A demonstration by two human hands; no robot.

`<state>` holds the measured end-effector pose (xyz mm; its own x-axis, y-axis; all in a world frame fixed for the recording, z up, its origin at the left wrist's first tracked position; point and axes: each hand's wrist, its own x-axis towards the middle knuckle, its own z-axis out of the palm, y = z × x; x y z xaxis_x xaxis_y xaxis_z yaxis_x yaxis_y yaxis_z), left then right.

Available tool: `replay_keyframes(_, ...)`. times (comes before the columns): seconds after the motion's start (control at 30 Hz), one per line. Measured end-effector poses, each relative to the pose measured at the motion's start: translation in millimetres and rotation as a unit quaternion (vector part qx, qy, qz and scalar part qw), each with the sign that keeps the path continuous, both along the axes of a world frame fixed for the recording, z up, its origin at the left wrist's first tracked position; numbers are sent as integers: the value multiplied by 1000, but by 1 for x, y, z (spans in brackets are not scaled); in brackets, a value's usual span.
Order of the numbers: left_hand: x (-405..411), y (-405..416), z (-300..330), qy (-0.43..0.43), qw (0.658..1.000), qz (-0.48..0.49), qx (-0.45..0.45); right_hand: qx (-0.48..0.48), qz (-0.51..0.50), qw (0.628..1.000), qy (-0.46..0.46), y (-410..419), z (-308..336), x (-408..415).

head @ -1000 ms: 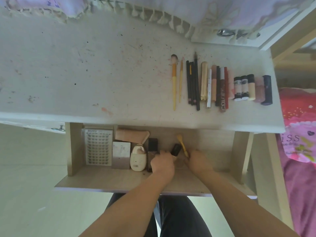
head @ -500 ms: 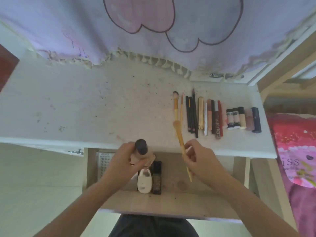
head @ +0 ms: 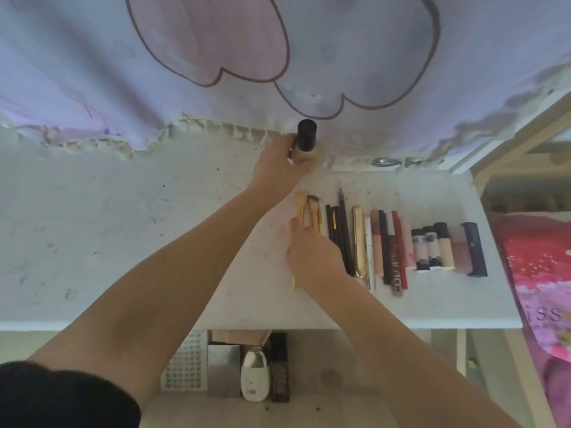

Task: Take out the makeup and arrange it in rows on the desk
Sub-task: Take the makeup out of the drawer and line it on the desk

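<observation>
My left hand (head: 278,166) grips a beige bottle with a black cap (head: 306,140), upright at the back of the white desk (head: 108,230) by the curtain's hem. My right hand (head: 315,257) holds a yellow-handled brush (head: 302,211) down on the desk at the left end of the row, beside two other brushes (head: 315,214). The row runs right through black pencils (head: 338,233), a gold tube (head: 358,242), lip tubes (head: 389,248), small foundation bottles (head: 432,248) and a dark blue tube (head: 474,248). The open drawer (head: 340,375) below holds more makeup.
In the drawer lie a sticker sheet (head: 185,362), a grey box (head: 224,369), a white oval case (head: 255,378) and a dark tube (head: 279,369). A lilac curtain (head: 278,57) hangs over the desk's back edge. A pink bedspread (head: 543,288) lies at the right.
Both hands rose from the drawer to the desk. The left carried the black-capped bottle to the back edge; the right brought the yellow brush to the row's left end.
</observation>
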<state>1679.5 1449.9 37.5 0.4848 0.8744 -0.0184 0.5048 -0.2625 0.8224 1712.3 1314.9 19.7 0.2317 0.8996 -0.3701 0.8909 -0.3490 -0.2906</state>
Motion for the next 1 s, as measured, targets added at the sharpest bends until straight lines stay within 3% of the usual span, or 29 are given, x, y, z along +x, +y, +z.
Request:
replay_keyframes(0.2,13,-11,-15,3,999,-5,-38,42,17,999,23,-13,13,11)
replay_keyframes(0.27,10,-14,-8,14,999,-3,-49,100,24,994,47,-25,20,14)
replay_keyframes(0.33,-7,-25,-2,33,999,17,-22,189,69,977,74,-49,27,9)
replay_keyframes(0.4,-43,-56,3,-10,998,58,35,233,136,957,105,-86,21,-4)
replay_keyframes(0.5,-121,-141,-15,-76,988,108,82,106,197,969,105,-148,-21,-33)
replay_keyframes(0.63,-198,-250,-81,72,985,116,-102,-147,11,978,147,-179,-94,-52)
replay_keyframes(0.73,-210,-271,-125,215,950,78,-214,-128,-84,975,161,-163,-118,-60)
replay_keyframes(0.87,-187,-262,-150,287,940,28,-181,-85,-61,983,152,-138,-129,-82)
replay_keyframes(1.0,-172,-257,-162,377,914,34,-147,-105,-81,982,135,-134,-137,-89)
